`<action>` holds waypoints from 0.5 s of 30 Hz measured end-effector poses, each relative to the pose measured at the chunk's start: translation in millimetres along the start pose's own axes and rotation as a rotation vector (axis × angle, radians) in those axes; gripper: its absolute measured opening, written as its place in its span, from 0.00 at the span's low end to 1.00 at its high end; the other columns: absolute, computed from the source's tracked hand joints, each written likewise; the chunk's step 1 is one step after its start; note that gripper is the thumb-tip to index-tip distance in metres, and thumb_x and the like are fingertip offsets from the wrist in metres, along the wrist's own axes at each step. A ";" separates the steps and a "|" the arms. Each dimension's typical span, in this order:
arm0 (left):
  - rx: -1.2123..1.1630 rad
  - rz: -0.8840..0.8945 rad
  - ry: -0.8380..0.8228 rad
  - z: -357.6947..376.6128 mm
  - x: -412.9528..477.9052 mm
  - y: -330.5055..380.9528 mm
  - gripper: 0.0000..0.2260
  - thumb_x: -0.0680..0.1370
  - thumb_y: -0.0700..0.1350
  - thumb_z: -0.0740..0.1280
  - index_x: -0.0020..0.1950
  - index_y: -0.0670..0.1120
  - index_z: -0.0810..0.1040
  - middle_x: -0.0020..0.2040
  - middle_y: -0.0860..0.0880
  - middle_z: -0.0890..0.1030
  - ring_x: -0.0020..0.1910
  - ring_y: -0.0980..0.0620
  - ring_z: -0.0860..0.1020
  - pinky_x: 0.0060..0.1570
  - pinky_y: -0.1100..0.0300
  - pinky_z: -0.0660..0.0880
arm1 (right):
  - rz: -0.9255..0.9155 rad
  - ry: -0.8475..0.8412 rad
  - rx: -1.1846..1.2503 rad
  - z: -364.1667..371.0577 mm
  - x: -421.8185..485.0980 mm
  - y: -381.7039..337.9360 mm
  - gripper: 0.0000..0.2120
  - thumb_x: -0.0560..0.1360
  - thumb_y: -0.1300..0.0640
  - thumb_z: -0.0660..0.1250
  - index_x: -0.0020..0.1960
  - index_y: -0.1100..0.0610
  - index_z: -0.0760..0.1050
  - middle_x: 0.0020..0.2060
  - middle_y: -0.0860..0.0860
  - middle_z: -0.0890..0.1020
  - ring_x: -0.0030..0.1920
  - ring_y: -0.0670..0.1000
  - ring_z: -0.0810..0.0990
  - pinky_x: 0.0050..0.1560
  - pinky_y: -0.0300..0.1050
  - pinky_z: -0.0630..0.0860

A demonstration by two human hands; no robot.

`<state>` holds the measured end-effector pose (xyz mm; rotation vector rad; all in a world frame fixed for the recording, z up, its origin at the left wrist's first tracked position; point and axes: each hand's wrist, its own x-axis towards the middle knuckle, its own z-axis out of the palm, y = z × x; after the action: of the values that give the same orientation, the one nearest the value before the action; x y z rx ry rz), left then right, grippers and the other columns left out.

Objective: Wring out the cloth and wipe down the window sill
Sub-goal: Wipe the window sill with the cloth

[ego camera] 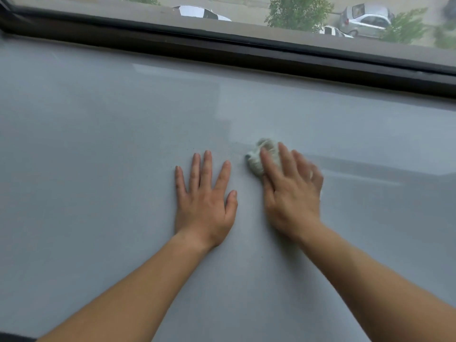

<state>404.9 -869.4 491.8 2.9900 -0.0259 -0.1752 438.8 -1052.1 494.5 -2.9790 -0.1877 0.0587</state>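
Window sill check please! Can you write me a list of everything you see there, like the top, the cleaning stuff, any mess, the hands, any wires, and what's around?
Surface: window sill, pale grey and smooth, with streaky sheen to the right of the cloth.
Job's things: cloth, small, whitish, bunched up, lying on the sill.
Clutter: nothing seen.
Hands: left hand flat on the sill, fingers spread, holding nothing; right hand pressed on the cloth, blurred, no closed grip visible.
Cables: nothing seen.
Surroundings: dark window frame along the far edge; through the glass, parked cars and green trees below.
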 end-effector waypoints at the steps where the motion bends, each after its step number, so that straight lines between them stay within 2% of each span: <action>1: 0.007 0.001 0.002 0.3 -0.2 -0.1 0.29 0.79 0.60 0.47 0.80 0.53 0.52 0.81 0.43 0.46 0.80 0.44 0.42 0.74 0.36 0.42 | -0.099 -0.020 -0.018 -0.6 -11.7 3.0 0.25 0.80 0.44 0.54 0.77 0.39 0.58 0.78 0.49 0.61 0.75 0.57 0.59 0.72 0.56 0.52; 3: 0.020 -0.001 0.004 1.1 -1.4 -0.4 0.30 0.79 0.60 0.47 0.80 0.53 0.52 0.81 0.43 0.46 0.80 0.45 0.42 0.75 0.37 0.41 | -0.201 -0.058 -0.042 -5.4 -14.5 23.2 0.25 0.79 0.44 0.54 0.76 0.39 0.60 0.77 0.49 0.62 0.74 0.57 0.61 0.72 0.55 0.53; 4: 0.019 -0.003 0.003 1.1 -2.1 -0.3 0.30 0.79 0.60 0.47 0.80 0.54 0.52 0.81 0.44 0.46 0.80 0.45 0.42 0.75 0.37 0.41 | -0.178 -0.063 -0.047 -8.1 -10.5 35.5 0.25 0.79 0.43 0.54 0.76 0.38 0.60 0.77 0.49 0.62 0.74 0.57 0.61 0.72 0.55 0.54; 7: 0.014 -0.012 -0.002 -0.3 -1.0 0.0 0.30 0.79 0.60 0.45 0.80 0.54 0.51 0.81 0.45 0.45 0.79 0.46 0.40 0.75 0.38 0.40 | 0.070 -0.061 -0.012 -14.4 3.0 51.7 0.24 0.81 0.43 0.50 0.77 0.37 0.54 0.78 0.48 0.58 0.76 0.56 0.56 0.73 0.56 0.51; 9: 0.017 -0.017 -0.005 -1.1 0.1 -0.2 0.30 0.79 0.60 0.45 0.80 0.55 0.51 0.81 0.45 0.44 0.79 0.47 0.40 0.75 0.38 0.39 | 0.167 -0.029 0.008 -11.6 -6.4 34.7 0.25 0.81 0.44 0.51 0.77 0.38 0.54 0.79 0.48 0.57 0.76 0.56 0.55 0.73 0.57 0.49; 10: 0.018 -0.017 -0.005 -1.4 0.4 -0.1 0.30 0.79 0.60 0.46 0.80 0.55 0.50 0.81 0.45 0.44 0.79 0.47 0.40 0.74 0.38 0.39 | 0.139 -0.015 0.010 -9.2 -18.6 23.5 0.25 0.80 0.45 0.53 0.77 0.38 0.56 0.79 0.49 0.58 0.76 0.57 0.56 0.73 0.58 0.50; 12: 0.015 -0.018 -0.001 -1.7 0.4 -0.1 0.29 0.79 0.60 0.47 0.80 0.55 0.51 0.81 0.45 0.45 0.79 0.47 0.40 0.74 0.38 0.39 | -0.039 -0.013 0.006 -5.2 -48.1 10.1 0.27 0.78 0.46 0.56 0.77 0.40 0.59 0.78 0.50 0.61 0.75 0.58 0.60 0.72 0.59 0.53; 14: 0.009 -0.015 -0.002 -1.8 0.6 -0.8 0.29 0.79 0.60 0.47 0.80 0.55 0.51 0.81 0.45 0.45 0.79 0.47 0.40 0.74 0.38 0.39 | -0.207 -0.053 -0.023 -5.3 -63.5 19.4 0.27 0.78 0.46 0.58 0.76 0.40 0.61 0.77 0.50 0.63 0.74 0.58 0.62 0.72 0.58 0.54; 15: 0.005 -0.014 -0.001 -1.8 0.5 -0.9 0.29 0.79 0.60 0.47 0.80 0.55 0.51 0.81 0.45 0.45 0.79 0.47 0.40 0.74 0.38 0.38 | -0.220 -0.059 -0.030 -7.2 -60.7 29.7 0.27 0.78 0.45 0.58 0.76 0.40 0.61 0.77 0.49 0.63 0.74 0.58 0.63 0.73 0.57 0.54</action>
<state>405.5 -868.3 493.4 2.9961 -0.0059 -0.1788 382.6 -1090.0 498.7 -2.9671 -0.5265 0.1185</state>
